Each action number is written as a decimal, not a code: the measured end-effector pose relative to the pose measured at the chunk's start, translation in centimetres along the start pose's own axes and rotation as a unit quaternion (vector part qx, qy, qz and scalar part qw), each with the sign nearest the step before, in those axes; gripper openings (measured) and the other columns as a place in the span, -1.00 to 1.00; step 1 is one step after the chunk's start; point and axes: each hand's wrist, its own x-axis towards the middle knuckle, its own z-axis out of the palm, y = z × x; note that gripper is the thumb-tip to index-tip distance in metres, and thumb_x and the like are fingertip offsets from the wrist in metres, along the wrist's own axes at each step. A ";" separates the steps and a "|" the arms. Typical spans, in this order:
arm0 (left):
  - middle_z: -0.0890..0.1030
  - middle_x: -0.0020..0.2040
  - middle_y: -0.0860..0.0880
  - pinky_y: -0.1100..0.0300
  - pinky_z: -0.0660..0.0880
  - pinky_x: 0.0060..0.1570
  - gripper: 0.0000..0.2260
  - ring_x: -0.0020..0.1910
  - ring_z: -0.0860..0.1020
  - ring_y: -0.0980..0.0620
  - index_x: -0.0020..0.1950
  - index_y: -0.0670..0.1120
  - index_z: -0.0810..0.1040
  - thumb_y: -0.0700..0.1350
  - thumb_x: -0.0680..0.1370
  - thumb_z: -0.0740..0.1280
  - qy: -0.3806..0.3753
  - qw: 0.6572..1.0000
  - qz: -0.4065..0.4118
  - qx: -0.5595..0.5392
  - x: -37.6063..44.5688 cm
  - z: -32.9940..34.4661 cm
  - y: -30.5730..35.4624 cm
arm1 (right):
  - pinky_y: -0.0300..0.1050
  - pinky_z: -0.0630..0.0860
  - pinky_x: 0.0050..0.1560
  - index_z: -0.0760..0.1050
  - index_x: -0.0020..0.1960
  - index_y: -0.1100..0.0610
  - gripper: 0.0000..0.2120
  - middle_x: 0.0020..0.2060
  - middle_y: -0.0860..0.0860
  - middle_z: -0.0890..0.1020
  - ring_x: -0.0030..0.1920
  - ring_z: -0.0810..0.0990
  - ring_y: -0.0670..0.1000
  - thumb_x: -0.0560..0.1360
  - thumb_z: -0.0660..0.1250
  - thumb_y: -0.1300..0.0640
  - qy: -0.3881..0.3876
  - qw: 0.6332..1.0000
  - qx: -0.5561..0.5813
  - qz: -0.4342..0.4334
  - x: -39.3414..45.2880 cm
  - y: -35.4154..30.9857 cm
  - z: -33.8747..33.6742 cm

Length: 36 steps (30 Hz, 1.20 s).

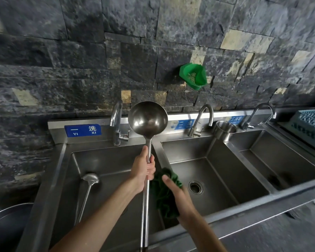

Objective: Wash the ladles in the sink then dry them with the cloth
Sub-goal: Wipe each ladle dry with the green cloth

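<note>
My left hand (144,168) grips the long steel handle of a big ladle (148,119), whose bowl is raised in front of the wall above the divider between the left and middle basins. My right hand (178,195) holds a dark green cloth (164,195) just right of the handle, over the divider. A second ladle (89,180) lies in the left sink basin (105,160), bowl toward the back, handle running toward me.
The steel unit has three basins, each with a tap: left tap (117,122), middle tap (204,119), right tap (260,115). A steel cup (224,130) stands behind the middle basin (216,171). A green strainer (194,76) hangs on the stone wall. A blue rack (311,124) sits far right.
</note>
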 end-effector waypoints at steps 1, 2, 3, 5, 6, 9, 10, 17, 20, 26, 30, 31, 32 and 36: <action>0.18 -0.54 0.06 0.27 0.04 -0.62 -0.51 -0.63 0.11 0.12 -0.35 -0.05 0.36 0.26 0.63 0.11 -0.005 1.000 -0.011 -0.018 0.6 0.5 0.0 | 0.07 0.67 0.08 0.68 0.14 0.03 -0.51 0.04 0.12 0.75 0.07 0.74 0.14 0.33 0.60 -0.21 -0.001 1.000 -0.021 0.007 -0.1 0.7 -0.3; 0.18 -0.55 0.06 0.25 0.05 -0.61 -0.50 -0.63 0.11 0.12 -0.37 -0.05 0.35 0.27 0.63 0.10 -0.011 0.999 -0.021 -0.038 1.2 0.9 0.0 | 0.06 0.67 0.07 0.68 0.13 0.00 -0.46 0.01 0.09 0.76 0.04 0.75 0.10 0.26 0.63 -0.25 0.000 0.999 -0.042 0.012 -0.1 1.2 -0.5; 0.19 -0.56 0.06 0.24 0.05 -0.60 -0.49 -0.64 0.12 0.12 -0.38 -0.05 0.34 0.27 0.63 0.10 -0.017 0.998 -0.030 -0.058 2.0 1.5 0.0 | 0.03 0.68 0.06 0.68 0.10 -0.06 -0.45 -0.02 0.05 0.77 0.00 0.76 0.06 0.21 0.65 -0.29 -0.004 0.998 -0.062 0.015 0.1 1.5 -0.8; 0.21 -0.58 0.07 0.23 0.07 -0.58 -0.48 -0.64 0.14 0.11 -0.38 -0.05 0.36 0.27 0.63 0.10 -0.014 0.995 -0.047 -0.091 3.5 2.6 -0.1 | -0.11 0.66 -0.02 0.68 0.00 -0.16 -0.52 -0.10 -0.02 0.77 -0.07 0.76 -0.03 0.17 0.64 -0.34 -0.017 0.994 -0.110 0.014 0.5 1.7 -1.3; 0.22 -0.58 0.07 0.24 0.10 -0.58 -0.48 -0.64 0.16 0.11 -0.38 -0.05 0.37 0.27 0.63 0.10 -0.008 0.993 -0.055 -0.103 4.4 3.2 -0.2 | -0.17 0.64 -0.06 0.69 -0.03 -0.13 -0.53 -0.13 -0.02 0.77 -0.10 0.76 -0.03 0.18 0.63 -0.34 -0.027 0.991 -0.131 0.009 1.1 1.7 -1.9; 0.27 -0.58 0.06 0.25 0.17 -0.58 -0.51 -0.64 0.20 0.10 -0.35 -0.04 0.40 0.25 0.63 0.11 0.009 0.989 -0.077 -0.123 7.3 5.3 -1.0 | -0.21 0.62 -0.12 0.71 -0.05 0.06 -0.56 -0.17 0.05 0.77 -0.13 0.76 0.03 0.28 0.61 -0.25 -0.036 0.986 -0.161 0.010 3.2 1.0 -4.2; 0.29 -0.56 0.05 0.23 0.21 -0.55 -0.52 -0.62 0.23 0.08 -0.33 -0.05 0.41 0.25 0.64 0.11 0.015 0.989 -0.082 -0.121 8.3 6.0 -1.5 | -0.21 0.62 -0.13 0.72 -0.06 0.09 -0.62 -0.16 0.07 0.77 -0.13 0.76 0.05 0.33 0.60 -0.19 -0.037 0.987 -0.159 0.008 3.9 0.8 -5.2; 0.59 -0.23 -0.03 0.04 0.45 0.01 -0.83 -0.20 0.53 -0.02 -0.12 -0.03 0.48 -0.01 0.63 0.24 0.005 0.979 -0.047 0.200 14.7 10.8 -7.4 | -0.28 0.58 -0.17 0.76 -0.15 0.10 -0.74 -0.23 0.06 0.76 -0.20 0.75 0.02 0.42 0.56 -0.11 -0.013 0.991 -0.128 0.042 9.5 -0.1 -13.3; 0.64 0.02 -0.05 0.12 0.45 0.01 -0.83 0.00 0.58 0.01 0.05 -0.05 0.48 0.04 0.59 0.29 -0.004 0.950 -0.059 0.308 16.3 13.0 -11.6 | 0.02 0.62 -0.08 0.72 -0.07 0.22 -0.51 -0.14 0.32 0.71 -0.14 0.72 0.17 0.34 0.59 -0.22 0.021 0.989 -0.126 0.074 12.2 0.8 -17.5; 0.61 -0.15 0.10 0.37 0.41 -0.26 -0.89 -0.11 0.56 0.08 -0.01 -0.03 0.60 -0.01 0.56 0.39 -0.029 0.945 -0.133 0.298 20.3 17.0 -17.4 | -0.09 0.49 -0.22 0.70 -0.15 0.29 -0.47 -0.32 0.19 0.68 -0.32 0.60 0.06 0.30 0.61 -0.21 0.061 0.969 -0.166 0.172 16.7 2.9 -25.4; 0.60 -0.32 0.04 0.42 0.38 -0.47 -0.91 -0.30 0.55 0.07 -0.04 -0.13 0.68 -0.13 0.54 0.41 0.038 0.932 -0.193 0.305 23.5 19.2 -20.4 | -0.25 0.43 -0.43 0.69 -0.35 0.16 -0.59 -0.50 -0.05 0.63 -0.50 0.55 -0.09 0.25 0.65 -0.20 0.065 0.943 -0.238 0.223 19.6 4.5 -28.6; 0.58 -0.35 0.04 0.45 0.34 -0.56 -0.91 -0.35 0.54 0.10 -0.04 -0.14 0.67 -0.14 0.54 0.41 0.062 0.926 -0.205 0.311 24.0 19.4 -21.0 | -0.24 0.42 -0.44 0.66 -0.36 0.17 -0.57 -0.51 -0.06 0.61 -0.50 0.54 -0.11 0.24 0.65 -0.20 0.070 0.937 -0.259 0.226 20.1 4.9 -28.8; 0.58 -0.35 0.03 0.43 0.32 -0.60 -0.92 -0.38 0.52 0.12 -0.06 -0.14 0.67 -0.15 0.54 0.40 0.081 0.921 -0.220 0.310 24.8 19.6 -21.8 | -0.25 0.42 -0.46 0.62 -0.38 0.16 -0.56 -0.52 -0.06 0.59 -0.51 0.53 -0.12 0.23 0.65 -0.20 0.072 0.929 -0.283 0.228 20.8 5.4 -29.1; 0.60 -0.31 -0.04 0.29 0.35 -0.53 -0.92 -0.39 0.49 0.07 -0.15 -0.16 0.64 -0.19 0.54 0.40 0.137 0.900 -0.275 0.308 28.3 19.3 -24.7 | -0.24 0.55 -0.37 0.58 -0.17 0.12 -0.53 -0.29 -0.02 0.68 -0.30 0.66 -0.05 0.24 0.58 -0.26 0.011 0.886 -0.379 0.268 23.3 7.4 -29.9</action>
